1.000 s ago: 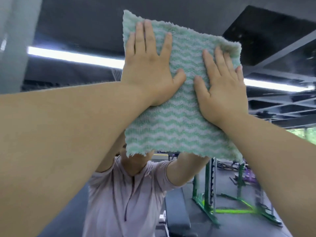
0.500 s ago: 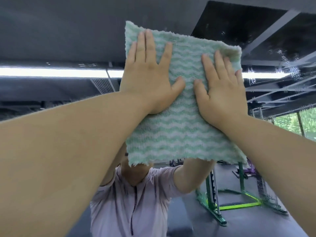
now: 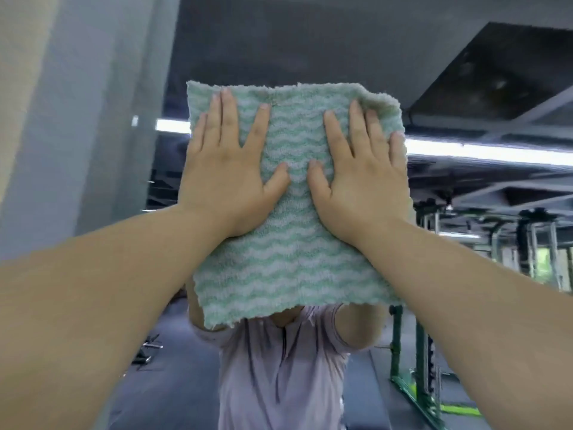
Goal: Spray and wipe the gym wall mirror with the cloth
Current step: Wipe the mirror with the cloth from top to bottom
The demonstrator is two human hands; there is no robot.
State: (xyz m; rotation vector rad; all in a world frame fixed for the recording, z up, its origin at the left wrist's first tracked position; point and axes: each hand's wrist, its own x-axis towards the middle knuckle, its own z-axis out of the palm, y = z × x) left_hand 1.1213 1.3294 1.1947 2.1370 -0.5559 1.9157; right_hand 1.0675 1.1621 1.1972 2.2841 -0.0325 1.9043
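Note:
A green and white wavy-striped cloth (image 3: 288, 262) is spread flat against the wall mirror (image 3: 310, 41), high up in front of me. My left hand (image 3: 226, 169) presses on its upper left part with straight, spread fingers. Beside it, my right hand (image 3: 359, 175) presses flat on the upper right part, its outer fingers near the cloth's right edge. Both arms reach up from the lower corners. No spray bottle is in view.
The mirror reflects a person in a pale lilac shirt (image 3: 279, 377) below the cloth, ceiling light strips (image 3: 483, 150) and green gym racks (image 3: 415, 367) at the right. A grey pillar (image 3: 77, 119) borders the mirror at the left.
Both hands have slid the cloth left across the mirror, toward the grey pillar, which has come into view. The hands stay flat on the cloth.

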